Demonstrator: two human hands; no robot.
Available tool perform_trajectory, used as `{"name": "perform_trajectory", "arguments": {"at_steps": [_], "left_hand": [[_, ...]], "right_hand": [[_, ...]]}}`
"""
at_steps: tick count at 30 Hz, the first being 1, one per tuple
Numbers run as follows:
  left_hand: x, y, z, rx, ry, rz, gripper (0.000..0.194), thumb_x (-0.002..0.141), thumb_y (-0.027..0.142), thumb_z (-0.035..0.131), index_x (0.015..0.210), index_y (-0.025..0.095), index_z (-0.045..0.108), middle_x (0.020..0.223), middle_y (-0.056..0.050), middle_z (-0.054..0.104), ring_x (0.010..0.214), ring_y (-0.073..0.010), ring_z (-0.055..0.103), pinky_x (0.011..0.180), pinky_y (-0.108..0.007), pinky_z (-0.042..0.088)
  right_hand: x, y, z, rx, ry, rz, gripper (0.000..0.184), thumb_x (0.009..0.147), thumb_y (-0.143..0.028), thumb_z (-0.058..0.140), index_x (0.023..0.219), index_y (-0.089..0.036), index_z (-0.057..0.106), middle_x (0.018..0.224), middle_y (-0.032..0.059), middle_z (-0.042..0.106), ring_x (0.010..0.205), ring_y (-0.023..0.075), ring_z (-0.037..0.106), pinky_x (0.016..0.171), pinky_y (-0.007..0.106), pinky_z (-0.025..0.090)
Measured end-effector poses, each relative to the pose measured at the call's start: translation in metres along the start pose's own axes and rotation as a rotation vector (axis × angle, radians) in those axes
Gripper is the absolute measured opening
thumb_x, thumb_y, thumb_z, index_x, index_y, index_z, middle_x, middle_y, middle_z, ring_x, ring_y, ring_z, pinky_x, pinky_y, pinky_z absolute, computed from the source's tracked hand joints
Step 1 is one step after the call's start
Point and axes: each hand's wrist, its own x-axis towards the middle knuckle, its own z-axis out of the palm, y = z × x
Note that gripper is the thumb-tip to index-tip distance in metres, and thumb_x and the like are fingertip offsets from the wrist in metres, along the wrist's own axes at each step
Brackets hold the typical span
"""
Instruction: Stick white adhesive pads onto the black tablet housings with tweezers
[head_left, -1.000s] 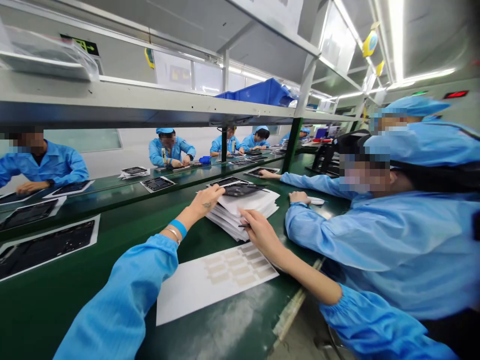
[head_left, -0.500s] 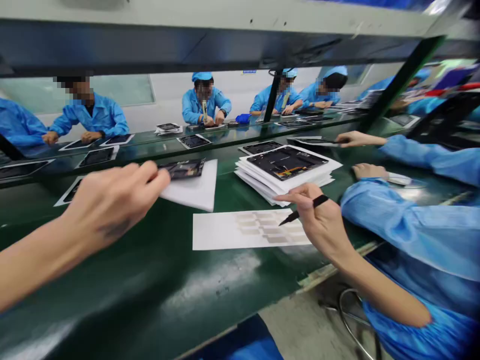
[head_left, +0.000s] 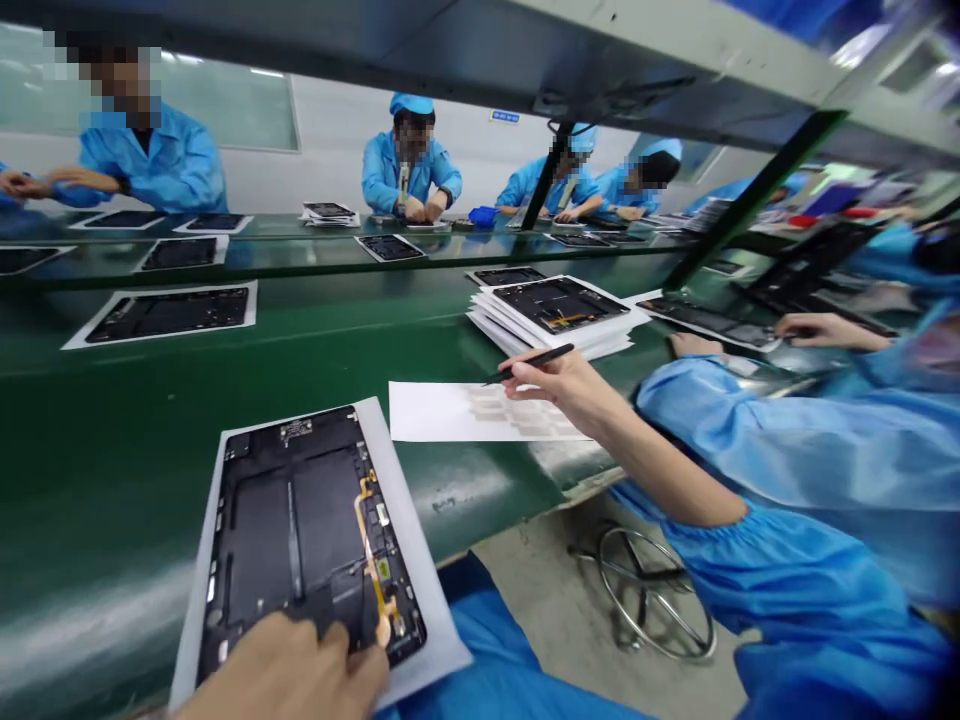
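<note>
Hands are both full, left hand [head_left: 296,675] holding a tablet casing [head_left: 319,530], right hand [head_left: 566,385] a black tool [head_left: 551,355].

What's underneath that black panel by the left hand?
A white sheet lies under the black panel, showing along its sides. What lies beneath the sheet's middle is covered and can't be seen; the left hand hides part of the near edge.

Well beyond the right hand [head_left: 559,383] stands a white wall [head_left: 330,125], with what may be a window [head_left: 232,105] to the hand's left. A shelf [head_left: 450,60] runs above, a green table [head_left: 337,350] beneath; below right, a stool [head_left: 646,588] on grey floor [head_left: 525,570].
</note>
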Motion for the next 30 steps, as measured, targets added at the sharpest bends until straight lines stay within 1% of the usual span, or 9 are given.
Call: {"name": "perform_trajectory", "arguments": {"at_steps": [1, 3, 5, 7, 9, 11, 15, 20, 30], "left_hand": [[0.018, -0.005, -0.017, -0.043, -0.015, 0.025, 0.022, 0.088, 0.033, 0.049, 0.097, 0.032, 0.069, 0.055, -0.003, 0.062, 0.036, -0.0226, 0.049, 0.032, -0.035, 0.030], [0.058, -0.021, -0.049, -0.085, 0.034, 0.088, 0.021, 0.092, 0.044, 0.053, 0.095, 0.030, 0.067, 0.067, -0.004, 0.066, 0.048, -0.0225, 0.058, 0.043, -0.037, 0.043], [0.102, -0.045, -0.071, -0.038, 0.156, 0.130, 0.025, 0.095, 0.040, 0.055, 0.112, 0.025, 0.065, 0.102, -0.009, 0.070, 0.088, -0.0254, 0.068, 0.074, -0.038, 0.054], [0.143, -0.069, -0.077, 0.010, 0.242, 0.207, 0.042, 0.094, 0.044, 0.060, 0.130, 0.022, 0.058, 0.140, -0.014, 0.055, 0.130, -0.0321, 0.049, 0.106, -0.045, 0.041], [0.175, -0.090, -0.068, -0.026, 0.240, 0.273, 0.053, 0.097, 0.052, 0.053, 0.142, 0.024, 0.048, 0.157, -0.013, 0.035, 0.145, -0.0333, 0.030, 0.117, -0.049, 0.026], [0.193, -0.103, -0.055, -0.089, 0.188, 0.301, 0.057, 0.100, 0.056, 0.042, 0.149, 0.027, 0.040, 0.162, -0.011, 0.022, 0.149, -0.0327, 0.020, 0.120, -0.050, 0.019], [0.198, -0.109, -0.041, -0.137, 0.130, 0.296, 0.058, 0.103, 0.056, 0.034, 0.153, 0.028, 0.032, 0.164, -0.012, 0.014, 0.151, -0.0337, 0.011, 0.121, -0.051, 0.015], [0.196, -0.108, -0.041, -0.171, 0.156, 0.312, 0.057, 0.103, 0.057, 0.030, 0.153, 0.031, 0.033, 0.163, -0.011, 0.020, 0.150, -0.0333, 0.014, 0.120, -0.053, 0.017], [0.199, -0.106, -0.040, -0.166, 0.165, 0.308, 0.053, 0.103, 0.052, 0.036, 0.151, 0.029, 0.037, 0.162, -0.012, 0.022, 0.149, -0.0361, 0.018, 0.118, -0.056, 0.021]], "right_hand": [[-0.003, 0.006, -0.002, -0.015, 0.023, 0.005, 0.051, 0.059, -0.059, 0.085, 0.083, -0.015, 0.074, 0.065, 0.0030, 0.070, 0.063, 0.0163, 0.066, 0.068, 0.032, 0.058], [-0.008, 0.016, -0.006, -0.046, 0.049, 0.024, 0.052, 0.062, -0.062, 0.082, 0.081, -0.015, 0.073, 0.066, 0.0026, 0.070, 0.063, 0.0144, 0.065, 0.068, 0.030, 0.057], [-0.009, 0.022, -0.009, -0.066, 0.025, 0.056, 0.054, 0.063, -0.064, 0.080, 0.083, -0.014, 0.072, 0.071, 0.0041, 0.073, 0.067, 0.0147, 0.067, 0.070, 0.029, 0.055], [-0.007, 0.025, -0.012, -0.086, -0.031, 0.093, 0.056, 0.064, -0.065, 0.079, 0.086, -0.014, 0.071, 0.076, 0.0063, 0.075, 0.072, 0.0164, 0.069, 0.071, 0.028, 0.054], [-0.003, 0.025, -0.014, -0.120, -0.073, 0.123, 0.058, 0.065, -0.067, 0.078, 0.089, -0.015, 0.070, 0.077, 0.0073, 0.076, 0.073, 0.0172, 0.069, 0.069, 0.027, 0.052], [0.001, 0.024, -0.015, -0.155, -0.099, 0.151, 0.058, 0.066, -0.068, 0.077, 0.088, -0.015, 0.069, 0.078, 0.0077, 0.076, 0.072, 0.0167, 0.068, 0.067, 0.026, 0.051], [0.004, 0.021, -0.014, -0.188, -0.135, 0.182, 0.056, 0.066, -0.069, 0.076, 0.083, -0.016, 0.069, 0.076, 0.0070, 0.076, 0.065, 0.0143, 0.063, 0.062, 0.025, 0.048], [0.007, 0.015, -0.013, -0.190, -0.178, 0.223, 0.053, 0.067, -0.067, 0.076, 0.080, -0.016, 0.071, 0.073, 0.0063, 0.075, 0.058, 0.0114, 0.056, 0.055, 0.024, 0.043], [0.009, 0.008, -0.011, -0.216, -0.199, 0.270, 0.053, 0.067, -0.065, 0.077, 0.078, -0.014, 0.071, 0.071, 0.0074, 0.074, 0.058, 0.0112, 0.056, 0.053, 0.022, 0.042]]}}
